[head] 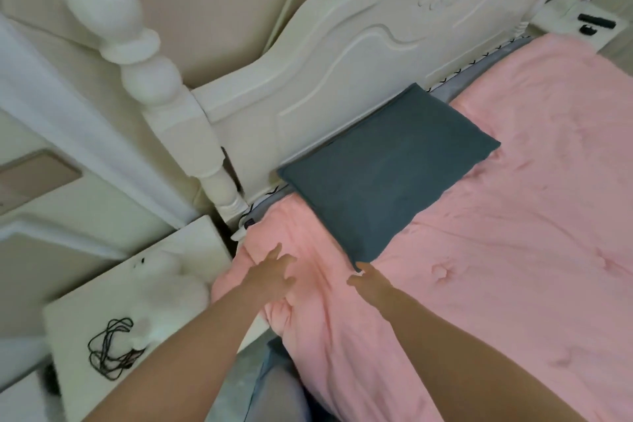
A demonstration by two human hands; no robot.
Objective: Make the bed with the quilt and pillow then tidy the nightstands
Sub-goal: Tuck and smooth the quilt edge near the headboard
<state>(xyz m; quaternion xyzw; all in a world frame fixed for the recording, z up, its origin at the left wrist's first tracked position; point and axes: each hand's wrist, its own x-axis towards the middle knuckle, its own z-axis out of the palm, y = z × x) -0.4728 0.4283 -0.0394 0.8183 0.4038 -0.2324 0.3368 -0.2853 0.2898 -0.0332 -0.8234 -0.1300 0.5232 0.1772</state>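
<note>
A pink quilt (pixel 496 250) covers the bed. A dark blue-grey pillow (pixel 383 171) lies on it against the cream headboard (pixel 342 55). My left hand (pixel 270 274) rests with spread fingers on the quilt's near corner. Just below the pillow's near corner is my right hand (pixel 366 281), its fingers loosely extended toward that corner and holding nothing. The near nightstand (pixel 85 312) at the lower left carries a tangled black cord (pixel 109 349) and a white soft object (pixel 164 288). The far nightstand (pixel 561 17) at the top right holds two small black items (pixel 594 24).
A turned cream bedpost (pixel 150 72) with a round finial stands between the near nightstand and the headboard. A padded beige wall runs behind. My knee in grey-blue fabric (pixel 274 387) shows at the bed's edge below.
</note>
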